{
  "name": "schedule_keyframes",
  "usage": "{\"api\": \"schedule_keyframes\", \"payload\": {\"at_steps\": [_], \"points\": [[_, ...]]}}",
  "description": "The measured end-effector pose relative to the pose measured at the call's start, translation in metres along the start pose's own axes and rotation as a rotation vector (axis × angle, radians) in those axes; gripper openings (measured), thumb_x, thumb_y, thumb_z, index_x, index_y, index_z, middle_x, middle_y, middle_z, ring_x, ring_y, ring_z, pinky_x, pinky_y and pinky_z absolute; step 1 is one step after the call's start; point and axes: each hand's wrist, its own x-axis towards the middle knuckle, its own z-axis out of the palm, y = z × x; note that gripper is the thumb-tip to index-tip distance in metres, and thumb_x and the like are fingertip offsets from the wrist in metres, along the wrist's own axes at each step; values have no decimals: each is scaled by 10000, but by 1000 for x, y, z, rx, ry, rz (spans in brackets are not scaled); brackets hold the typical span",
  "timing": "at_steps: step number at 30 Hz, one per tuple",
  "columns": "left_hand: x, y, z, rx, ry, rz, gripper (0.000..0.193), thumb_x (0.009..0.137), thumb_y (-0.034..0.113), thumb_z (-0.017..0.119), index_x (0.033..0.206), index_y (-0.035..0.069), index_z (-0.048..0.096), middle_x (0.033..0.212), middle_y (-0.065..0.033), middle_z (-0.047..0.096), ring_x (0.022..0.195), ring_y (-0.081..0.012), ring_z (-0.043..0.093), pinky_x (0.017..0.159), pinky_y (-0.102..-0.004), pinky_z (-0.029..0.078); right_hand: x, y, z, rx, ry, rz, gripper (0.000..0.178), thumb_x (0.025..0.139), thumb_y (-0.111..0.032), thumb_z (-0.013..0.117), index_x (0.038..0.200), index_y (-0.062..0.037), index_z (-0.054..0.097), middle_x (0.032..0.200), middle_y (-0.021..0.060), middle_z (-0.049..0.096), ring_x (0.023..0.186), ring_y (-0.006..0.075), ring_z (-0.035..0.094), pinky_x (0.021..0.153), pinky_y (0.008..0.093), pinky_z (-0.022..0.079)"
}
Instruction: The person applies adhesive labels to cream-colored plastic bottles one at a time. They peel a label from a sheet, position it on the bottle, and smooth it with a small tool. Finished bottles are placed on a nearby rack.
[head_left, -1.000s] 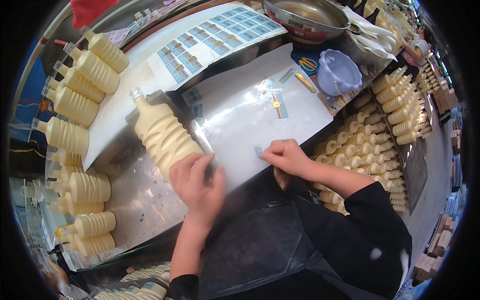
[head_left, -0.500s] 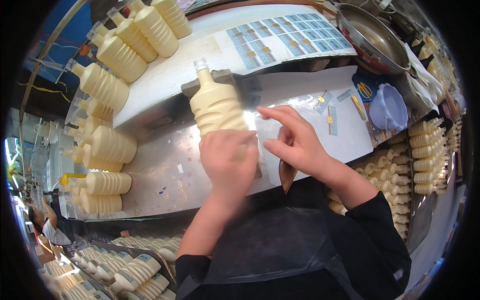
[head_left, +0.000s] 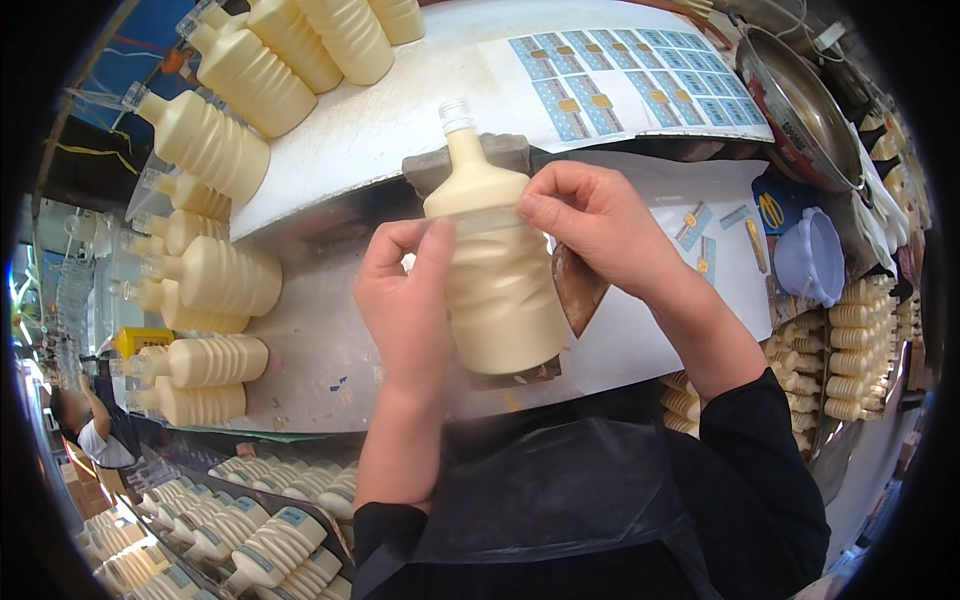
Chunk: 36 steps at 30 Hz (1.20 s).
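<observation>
A cream ribbed bottle (head_left: 505, 310) with a clear threaded neck lies in front of me, neck pointing away, its shoulder by a grey block-like rest (head_left: 428, 172). Across its upper body a thin translucent strip (head_left: 488, 217) runs between my two hands. My left hand (head_left: 405, 285) is closed, pinching the strip's left end between thumb and finger. At the right end, my right hand (head_left: 600, 215) pinches it beside the bottle's shoulder. Below the right hand juts a brown, glossy, pointed flat piece (head_left: 578, 290); whether the hand holds it is hidden.
Blue label sheets (head_left: 640, 75) lie on the raised white shelf (head_left: 400, 115). Cut labels (head_left: 694, 225) and a yellow-handled cutter (head_left: 755, 245) rest at right, near a lavender bucket (head_left: 810, 255) and a metal basin (head_left: 800, 100). Cream bottles (head_left: 215, 145) line the left; labelled bottles (head_left: 275, 545) fill a lower-left rack.
My left hand has moved off the bottle's lower body to its left side, and my right hand has closed at its right side. The translucent strip now shows between them. The view has shifted slightly.
</observation>
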Motion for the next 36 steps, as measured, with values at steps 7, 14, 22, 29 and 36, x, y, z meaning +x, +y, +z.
{"api": "schedule_keyframes", "payload": {"at_steps": [7, 14, 22, 29, 36], "points": [[5, 5, -2, -58, -31, 22, 142, 956, 123, 729, 917, -7, 686, 877, 8, 654, 844, -52, 548, 797, -228, 452, -1, -1, -4, -38, 40, 7, 177, 1005, -191, 671, 949, -23, 670, 880, -32, 649, 822, 37, 556, 754, 215, 466], [2, 9, 0, -41, -33, 60, 139, 955, 124, 729, 929, -7, 690, 876, 1, 661, 820, -52, 549, 778, -230, 455, -8, -5, -5, -54, 61, -41, 178, 998, -188, 679, 941, -20, 669, 869, -24, 649, 810, 43, 565, 745, 219, 470], [6, 4, 2, -150, 7, -22, 132, 957, 133, 729, 945, 10, 682, 881, -1, 679, 800, -51, 571, 729, -211, 457, 4, -10, -2, -104, 73, -19, 233, 980, -244, 697, 925, -20, 661, 824, -28, 634, 761, 33, 554, 685, 211, 461], [22, -27, -4, -264, 13, -154, 112, 942, 111, 741, 939, 28, 666, 874, 6, 662, 792, -53, 572, 732, -216, 467, 18, 9, 0, -171, 116, 12, 245, 970, -253, 694, 906, -19, 656, 815, -22, 634, 733, 34, 553, 638, 221, 465], [29, -46, -7, -262, 51, -172, 146, 979, 118, 685, 1077, 22, 637, 998, -27, 654, 889, -82, 585, 810, -249, 494, 25, 12, 1, -193, 130, 53, 213, 964, -221, 699, 884, -29, 650, 809, -28, 632, 735, 27, 552, 648, 209, 460]]}}
